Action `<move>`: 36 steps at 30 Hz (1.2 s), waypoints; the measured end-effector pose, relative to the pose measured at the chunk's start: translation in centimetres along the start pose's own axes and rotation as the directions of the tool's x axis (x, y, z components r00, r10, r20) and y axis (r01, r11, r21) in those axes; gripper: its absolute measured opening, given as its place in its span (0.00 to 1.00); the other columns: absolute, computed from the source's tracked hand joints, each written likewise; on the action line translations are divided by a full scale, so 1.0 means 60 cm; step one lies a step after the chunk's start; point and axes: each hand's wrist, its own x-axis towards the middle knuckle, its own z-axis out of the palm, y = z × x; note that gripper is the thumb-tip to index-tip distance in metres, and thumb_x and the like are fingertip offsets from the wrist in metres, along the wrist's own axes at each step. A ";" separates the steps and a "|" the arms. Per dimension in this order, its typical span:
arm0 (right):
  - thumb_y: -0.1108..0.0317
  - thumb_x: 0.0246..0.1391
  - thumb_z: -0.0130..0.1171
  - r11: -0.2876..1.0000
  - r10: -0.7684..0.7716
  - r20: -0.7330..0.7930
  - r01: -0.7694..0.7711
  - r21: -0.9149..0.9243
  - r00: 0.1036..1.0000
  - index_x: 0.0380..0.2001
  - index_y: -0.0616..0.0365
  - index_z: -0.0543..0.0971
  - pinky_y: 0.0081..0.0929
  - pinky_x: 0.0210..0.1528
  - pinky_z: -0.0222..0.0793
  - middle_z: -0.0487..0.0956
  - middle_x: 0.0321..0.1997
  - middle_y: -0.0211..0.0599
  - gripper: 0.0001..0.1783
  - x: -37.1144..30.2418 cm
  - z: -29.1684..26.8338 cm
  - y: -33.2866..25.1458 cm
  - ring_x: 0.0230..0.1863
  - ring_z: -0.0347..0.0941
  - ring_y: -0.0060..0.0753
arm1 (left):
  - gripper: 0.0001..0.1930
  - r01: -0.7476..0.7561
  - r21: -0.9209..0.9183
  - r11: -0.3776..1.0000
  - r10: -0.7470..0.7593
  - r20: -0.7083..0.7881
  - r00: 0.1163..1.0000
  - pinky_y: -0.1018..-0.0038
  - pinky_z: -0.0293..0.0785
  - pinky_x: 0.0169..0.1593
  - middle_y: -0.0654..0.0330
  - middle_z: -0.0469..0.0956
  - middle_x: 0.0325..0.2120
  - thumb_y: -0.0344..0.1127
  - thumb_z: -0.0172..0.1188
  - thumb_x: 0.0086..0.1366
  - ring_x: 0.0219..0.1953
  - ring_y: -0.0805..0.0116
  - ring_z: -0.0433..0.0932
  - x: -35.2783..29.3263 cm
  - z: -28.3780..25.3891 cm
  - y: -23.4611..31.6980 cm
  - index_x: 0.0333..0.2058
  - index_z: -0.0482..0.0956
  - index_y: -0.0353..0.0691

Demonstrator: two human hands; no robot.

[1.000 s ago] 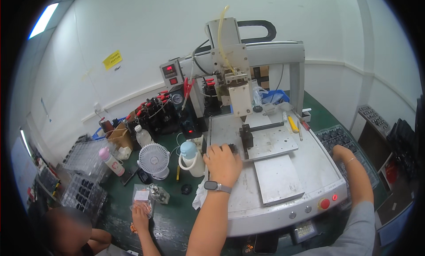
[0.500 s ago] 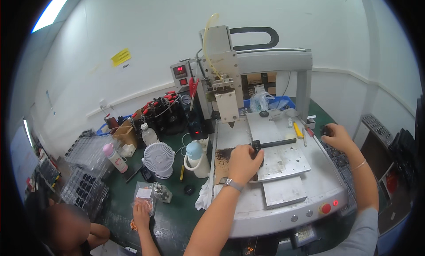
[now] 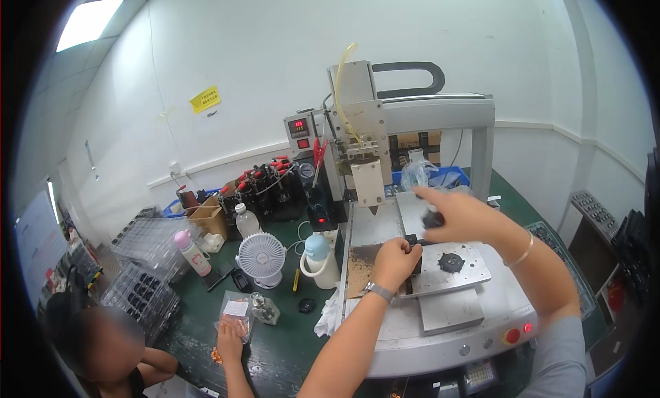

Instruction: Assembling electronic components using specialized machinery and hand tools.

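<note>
My left hand (image 3: pixel 397 264), with a watch on its wrist, is closed on a small black clamp block (image 3: pixel 412 242) at the left edge of the metal fixture plate (image 3: pixel 474 274). A flat black round part (image 3: pixel 450 262) with notched edges lies on that plate. Above the fixture, my right hand (image 3: pixel 464 216) reaches in from the right, slightly blurred. Its thumb and fingers are around a black round piece (image 3: pixel 433 219), and the index finger stretches out to the left. The hand partly hides the far plate and black bar. The machine's pointed tip (image 3: pixel 373 209) hangs beyond my left hand.
A white fan (image 3: pixel 262 258), a blue-topped white container (image 3: pixel 318 260) and a glass bottle (image 3: pixel 265 308) stand left of the machine. At the lower left, a co-worker's hand (image 3: pixel 230 343) touches a clear bag. A red button (image 3: pixel 511 336) sits on the machine's front.
My right hand has moved from beside the machine's right edge to over the fixture. The black round part now lies on the plate. My left hand stays at the clamp block; the view has shifted.
</note>
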 end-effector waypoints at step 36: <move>0.63 0.47 0.54 0.946 0.282 0.220 -0.232 -0.228 0.934 0.30 0.62 0.77 0.41 0.39 0.70 0.78 0.31 0.51 0.13 0.069 0.130 0.008 0.37 0.75 0.51 | 0.10 -0.429 0.019 0.903 0.377 -0.516 0.770 0.76 0.60 0.25 0.61 0.65 0.19 0.31 0.64 0.51 0.20 0.72 0.62 -0.041 -0.036 0.047 0.20 0.70 0.36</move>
